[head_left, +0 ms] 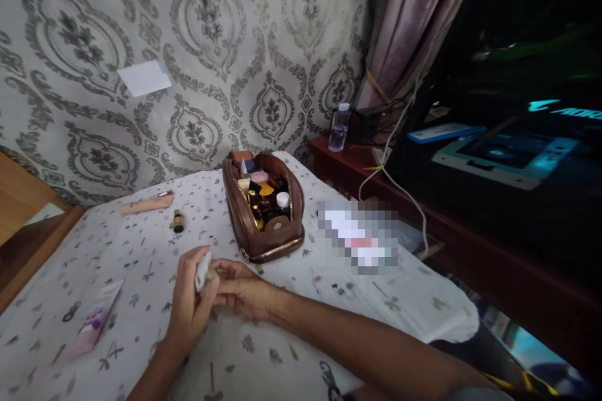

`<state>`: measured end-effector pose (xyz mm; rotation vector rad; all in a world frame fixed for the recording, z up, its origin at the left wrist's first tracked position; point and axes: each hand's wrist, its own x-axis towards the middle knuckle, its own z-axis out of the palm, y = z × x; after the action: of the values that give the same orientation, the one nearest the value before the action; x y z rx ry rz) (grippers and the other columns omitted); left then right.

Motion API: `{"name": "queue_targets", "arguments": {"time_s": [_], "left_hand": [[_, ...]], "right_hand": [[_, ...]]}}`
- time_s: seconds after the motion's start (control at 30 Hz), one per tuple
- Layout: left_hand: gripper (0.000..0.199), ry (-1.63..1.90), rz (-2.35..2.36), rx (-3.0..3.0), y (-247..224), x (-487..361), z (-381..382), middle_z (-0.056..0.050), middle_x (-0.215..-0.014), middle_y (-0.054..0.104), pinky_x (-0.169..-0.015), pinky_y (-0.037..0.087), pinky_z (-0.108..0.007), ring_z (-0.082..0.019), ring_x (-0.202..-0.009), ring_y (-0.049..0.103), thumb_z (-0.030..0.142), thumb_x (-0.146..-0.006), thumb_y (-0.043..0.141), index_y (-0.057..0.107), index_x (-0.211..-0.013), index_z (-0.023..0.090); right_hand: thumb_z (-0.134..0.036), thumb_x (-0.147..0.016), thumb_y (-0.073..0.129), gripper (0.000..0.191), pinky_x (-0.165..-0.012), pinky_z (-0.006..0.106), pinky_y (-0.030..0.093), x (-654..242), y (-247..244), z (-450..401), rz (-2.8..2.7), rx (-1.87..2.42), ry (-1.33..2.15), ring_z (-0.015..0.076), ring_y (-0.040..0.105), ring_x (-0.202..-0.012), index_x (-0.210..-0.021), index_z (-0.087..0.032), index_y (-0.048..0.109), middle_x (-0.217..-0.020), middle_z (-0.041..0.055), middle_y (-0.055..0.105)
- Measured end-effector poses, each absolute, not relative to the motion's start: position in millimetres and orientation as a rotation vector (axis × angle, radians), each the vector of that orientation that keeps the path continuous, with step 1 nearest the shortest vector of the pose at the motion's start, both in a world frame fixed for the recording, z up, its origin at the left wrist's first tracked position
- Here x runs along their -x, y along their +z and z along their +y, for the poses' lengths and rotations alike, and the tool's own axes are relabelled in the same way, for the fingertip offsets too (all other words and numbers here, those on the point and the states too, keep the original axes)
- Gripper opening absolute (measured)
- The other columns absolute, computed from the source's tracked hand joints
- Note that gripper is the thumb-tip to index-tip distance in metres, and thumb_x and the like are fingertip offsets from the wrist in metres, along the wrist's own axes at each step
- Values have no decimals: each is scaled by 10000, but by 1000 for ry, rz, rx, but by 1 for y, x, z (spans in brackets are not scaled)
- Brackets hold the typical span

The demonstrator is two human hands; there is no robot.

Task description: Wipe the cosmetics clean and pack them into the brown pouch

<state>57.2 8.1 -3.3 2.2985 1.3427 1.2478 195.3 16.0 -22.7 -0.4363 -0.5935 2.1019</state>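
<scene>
My left hand (185, 301) is closed on a crumpled white tissue (202, 270). Facing it, my right hand (247, 291) pinches a small yellowish item (213, 274) against the tissue; its kind is mostly hidden by my fingers. Just beyond my hands an unzipped brown toiletry bag (275, 250) stands on the bed, filled with several bottles, tubes and other cosmetics. A small dark-capped bottle (178, 222) lies to the left of the bag. Farther left are a peach-coloured tube (148, 203) and, nearer me, a pink-and-white tube (96, 319).
Right of the bag lies a pixelated, unreadable object (360, 238). A clear bottle with a white cap (339, 128) stands on the reddish-brown desk (324, 153). A white cable (409, 194) hangs before a large dark screen (508, 106). Patterned wallpaper (207, 44) backs the bed.
</scene>
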Motion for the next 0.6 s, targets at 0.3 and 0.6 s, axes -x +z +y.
{"name": "queue_targets", "arguments": {"time_s": [0.3,0.6], "left_hand": [[249,1174,1358,-2519,-1,-54,9,-54,-948,635,-722,524,-287,-197,-857,644,318,-962,430,595,-1099,193],[283,1208,1483,-2799,1,-46,7,-41,-859,630,-629,462,-261,-181,-733,617,349,-995,362,585,-1073,193]], "right_hand": [[-484,-526,925,542,-688,249,472,-198,-22,17,-603,436,2119,96,629,-675,-844,-147,645,-734,-35,671],[-433,-539,931,497,-634,217,441,-202,-20,15,-666,440,2122,90,645,-650,-784,-142,612,-705,-29,678]]}}
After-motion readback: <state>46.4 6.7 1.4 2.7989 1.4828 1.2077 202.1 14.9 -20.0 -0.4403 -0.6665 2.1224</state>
